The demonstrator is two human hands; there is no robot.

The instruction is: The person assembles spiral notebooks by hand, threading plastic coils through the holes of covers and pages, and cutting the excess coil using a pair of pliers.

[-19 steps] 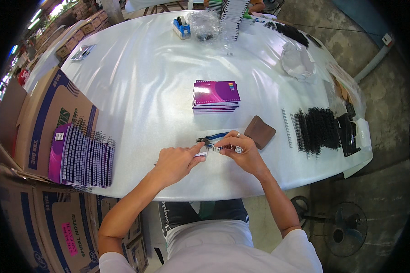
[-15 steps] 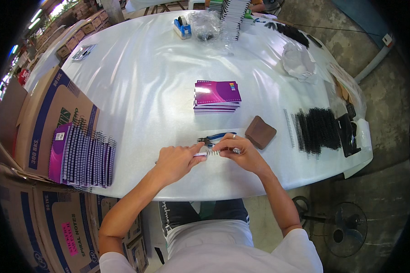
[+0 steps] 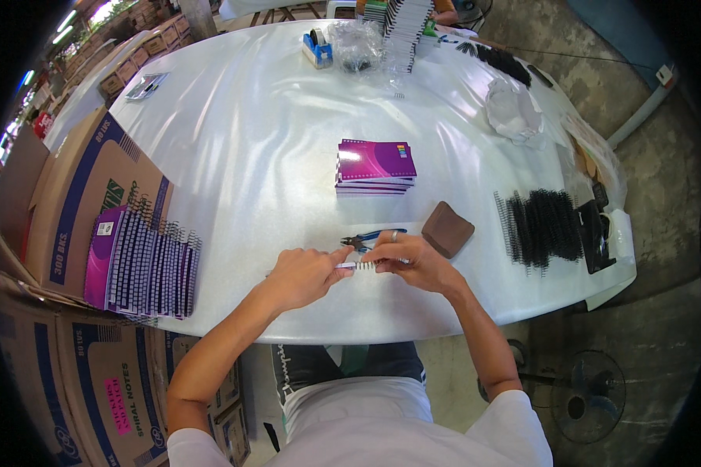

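Not much is shifting compared with half a second back: both hands are staying pinched on the same little wire coil point(image 3: 358, 265) near the table's point(image 3: 234, 140) front edge, and the only difference I can spot is the fingers creeping slightly along it. To me that reads like they're still in the middle of fiddling with the coil, not finishing or swapping it.

The left hand point(image 3: 304, 274) is closing thumb and fingers around the coil's left end, and the right hand point(image 3: 409, 261), wearing a ring, is pinching the right end, so the coil is bridging the gap between the two grips, just above the tabletop. It's looking like a short, thin, pale spiral lying level; it's too small to say more.

Just behind the grip, blue-handled pliers point(image 3: 370, 238) are lying on the table, nearly touching the right fingers. A brown pouch point(image 3: 447, 229) is sitting to the right of the grip, with a heap of black coils point(image 3: 549, 227) further right. Beyond the grip there's a stack of purple notebooks point(image 3: 375, 166), and well off to the left a row of spiral notebooks point(image 3: 144, 261) is standing in a cardboard box point(image 3: 78, 198).
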